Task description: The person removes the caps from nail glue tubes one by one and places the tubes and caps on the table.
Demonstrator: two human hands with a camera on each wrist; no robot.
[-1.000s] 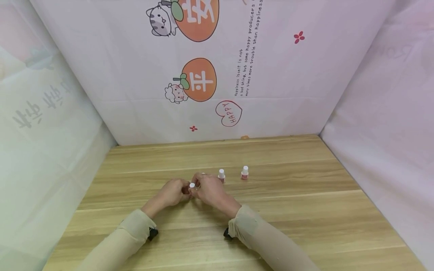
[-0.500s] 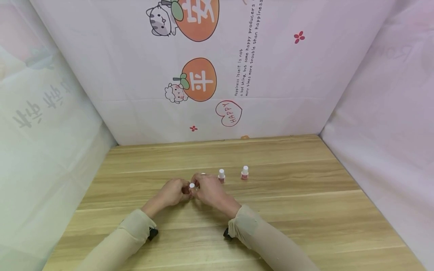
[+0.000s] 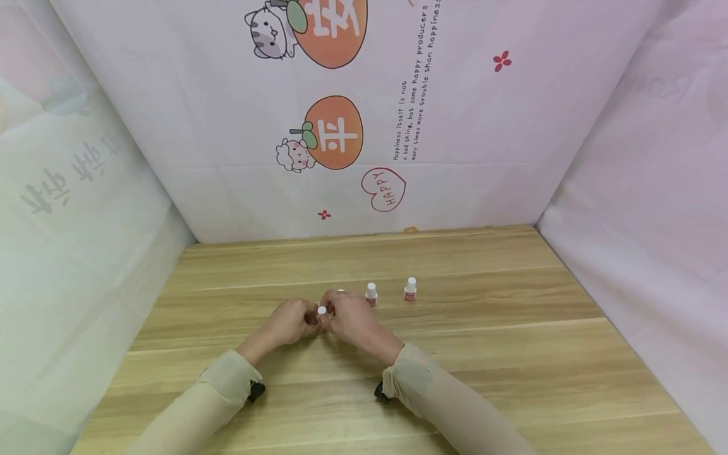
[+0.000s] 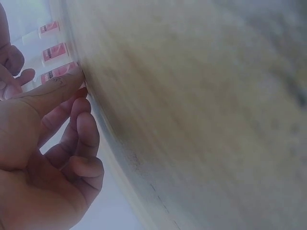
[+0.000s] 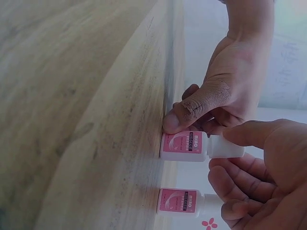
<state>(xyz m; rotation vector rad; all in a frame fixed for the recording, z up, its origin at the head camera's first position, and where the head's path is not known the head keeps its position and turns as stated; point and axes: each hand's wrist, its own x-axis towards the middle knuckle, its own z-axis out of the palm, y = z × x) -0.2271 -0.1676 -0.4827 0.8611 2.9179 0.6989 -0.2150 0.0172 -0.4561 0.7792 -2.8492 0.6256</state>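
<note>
Between both hands stands a small nail glue bottle [image 5: 184, 146], white with a pink label, upright on the wooden table [image 3: 352, 404]. The left hand [image 3: 287, 322] pinches the bottle's lower body near the tabletop. Higher up, the right hand [image 3: 354, 319] pinches the white cap [image 5: 224, 146] between thumb and fingers, its other fingers bent. From the head view, only the cap's top shows between the fingertips. Whether the cap turns cannot be told.
Two like bottles stand upright to the right, one nearer [image 3: 371, 296] and one farther right [image 3: 410, 290]. Another white cap [image 3: 340, 291] peeks out behind the right hand. White printed cloth walls [image 3: 455, 158] enclose the table's back and sides.
</note>
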